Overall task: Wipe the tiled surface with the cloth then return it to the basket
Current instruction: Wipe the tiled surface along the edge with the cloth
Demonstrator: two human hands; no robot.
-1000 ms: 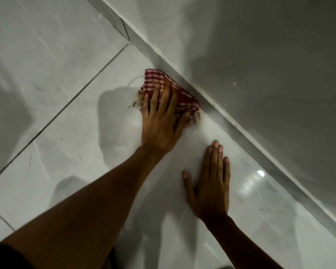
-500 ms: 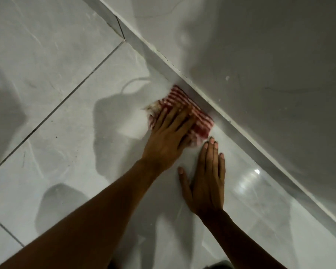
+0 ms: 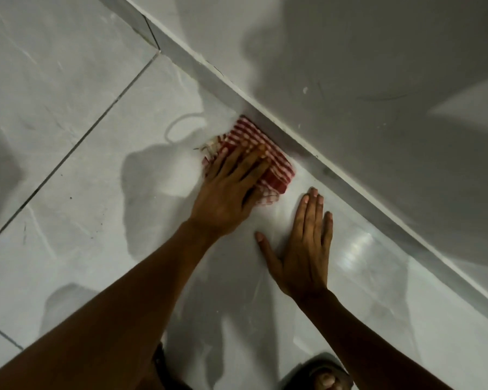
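Note:
A red-and-white checked cloth (image 3: 276, 167) lies crumpled on the glossy grey tiled floor (image 3: 82, 192), up against the base of the wall. My left hand (image 3: 228, 190) presses flat on the cloth, fingers spread over it and pointing toward the wall. My right hand (image 3: 304, 243) rests palm down on the bare tile just right of the cloth, fingers straight, holding nothing. No basket is in view.
A grey wall (image 3: 378, 108) with a low skirting strip (image 3: 350, 178) runs diagonally from top left to lower right. Dark grout lines cross the floor at left. A foot (image 3: 321, 375) shows at the bottom edge.
My left hand has slid the cloth along the wall base to the right, closer to my right hand. The right hand has stayed planted on the tile.

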